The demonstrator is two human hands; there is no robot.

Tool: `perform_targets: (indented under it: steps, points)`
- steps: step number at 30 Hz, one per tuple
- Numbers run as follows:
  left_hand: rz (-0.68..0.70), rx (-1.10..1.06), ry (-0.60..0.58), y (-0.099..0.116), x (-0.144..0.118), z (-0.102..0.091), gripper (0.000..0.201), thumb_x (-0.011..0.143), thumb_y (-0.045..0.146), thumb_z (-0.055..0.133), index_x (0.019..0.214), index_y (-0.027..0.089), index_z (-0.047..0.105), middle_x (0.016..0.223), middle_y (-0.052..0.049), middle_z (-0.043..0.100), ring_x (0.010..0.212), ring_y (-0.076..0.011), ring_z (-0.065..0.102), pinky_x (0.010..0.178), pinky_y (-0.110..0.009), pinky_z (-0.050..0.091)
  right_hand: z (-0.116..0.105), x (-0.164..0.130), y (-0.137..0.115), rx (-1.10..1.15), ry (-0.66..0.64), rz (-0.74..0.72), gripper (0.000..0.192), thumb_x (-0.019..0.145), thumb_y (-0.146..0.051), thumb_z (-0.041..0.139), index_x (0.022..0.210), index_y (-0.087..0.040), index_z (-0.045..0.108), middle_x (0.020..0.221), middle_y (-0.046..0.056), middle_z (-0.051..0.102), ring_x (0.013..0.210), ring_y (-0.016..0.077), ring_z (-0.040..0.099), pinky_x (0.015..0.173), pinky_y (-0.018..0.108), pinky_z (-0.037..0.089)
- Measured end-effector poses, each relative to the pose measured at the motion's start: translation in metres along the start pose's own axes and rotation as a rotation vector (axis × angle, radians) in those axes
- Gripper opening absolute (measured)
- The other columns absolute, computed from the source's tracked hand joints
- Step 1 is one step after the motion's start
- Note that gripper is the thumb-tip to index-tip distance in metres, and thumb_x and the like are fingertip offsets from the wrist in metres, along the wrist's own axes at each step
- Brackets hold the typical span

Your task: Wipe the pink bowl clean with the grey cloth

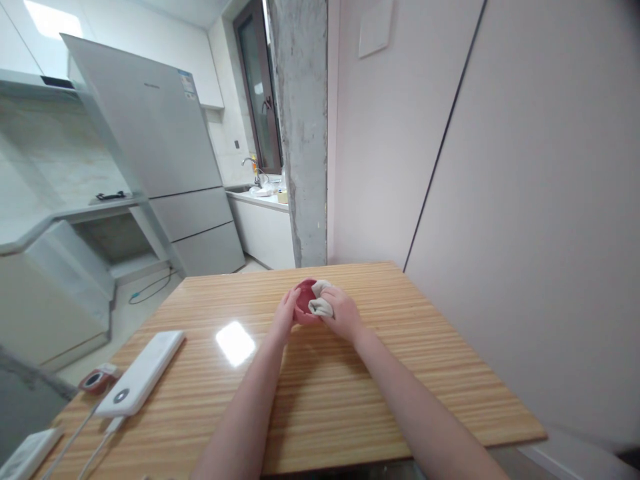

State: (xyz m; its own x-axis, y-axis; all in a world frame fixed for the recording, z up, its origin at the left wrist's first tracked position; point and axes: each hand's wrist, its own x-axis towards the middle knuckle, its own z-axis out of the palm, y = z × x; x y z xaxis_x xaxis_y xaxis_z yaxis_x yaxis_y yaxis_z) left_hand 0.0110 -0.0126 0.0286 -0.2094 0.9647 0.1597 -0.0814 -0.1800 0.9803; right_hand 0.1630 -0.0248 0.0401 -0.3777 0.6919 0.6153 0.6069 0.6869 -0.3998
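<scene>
**Pale cloth (321, 307) meets pink bowl (303, 301) by the far edge!**

And here we are at the wood-grain desk (390, 360), the pink bowl sitting near the middle of its far edge, tipped so the opening faces the wearer! Whether its base touches the desk or hangs just above it, I can't tell from here.

The left hand (287, 312) has the bowl's left side, fingers over the rim. Across from it, the right hand (345, 313) closes around the bunched pale cloth, pressing it to the right side of the mouth, and this looks like a wipe in hand.

What makes it a good one? A steady left hold, I'd say, light enough not to flex the wall if it's thin. A flat fold of cloth under the fingertips should reach the curve better than a loose wad, and small turns of the bowl would save the right wrist from twisting.

Over by the left edge, a white power bank (145, 373) trails a white cable (97, 443), well apart from the action. A white power strip (31, 453) lies at the near-left corner!
</scene>
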Motion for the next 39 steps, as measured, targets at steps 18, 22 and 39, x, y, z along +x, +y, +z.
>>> perform_targets:
  steps: [18, 22, 39]
  points:
    - [-0.201, -0.263, 0.081, 0.016, -0.007, -0.007, 0.041, 0.081, 0.04, 0.058, 0.115, 0.017, 0.054, 0.112, -0.011, 0.065, 0.096, -0.0214, 0.066, 0.077, -0.032, 0.055, 0.006, 0.0, -0.022, 0.004, -0.072, 0.034, 0.031, 0.082, -0.024, 0.058, 0.112, -0.019, 0.057, 0.117, 0.009, 0.059, 0.102, 0.0242, 0.051, 0.093, 0.039, 0.039]
    - [-0.091, -0.376, 0.237, 0.013, -0.012, 0.001, 0.053, 0.082, 0.041, 0.061, 0.128, 0.024, 0.041, 0.121, -0.008, 0.061, 0.096, -0.0169, 0.066, 0.079, -0.028, 0.054, 0.028, -0.002, -0.043, 0.061, -0.011, 0.12, 0.039, 0.08, -0.018, 0.054, 0.119, -0.019, 0.053, 0.121, 0.01, 0.055, 0.102, 0.0236, 0.052, 0.088, 0.036, 0.041]
    - [-0.076, -0.515, 0.177, 0.012, -0.016, 0.007, 0.045, 0.078, 0.04, 0.067, 0.117, 0.022, 0.053, 0.099, -0.003, 0.068, 0.085, -0.0145, 0.067, 0.074, -0.025, 0.053, 0.027, -0.001, -0.039, 0.032, 0.039, 0.112, 0.034, 0.079, -0.022, 0.057, 0.113, -0.019, 0.058, 0.119, 0.01, 0.055, 0.102, 0.0258, 0.05, 0.089, 0.038, 0.039]
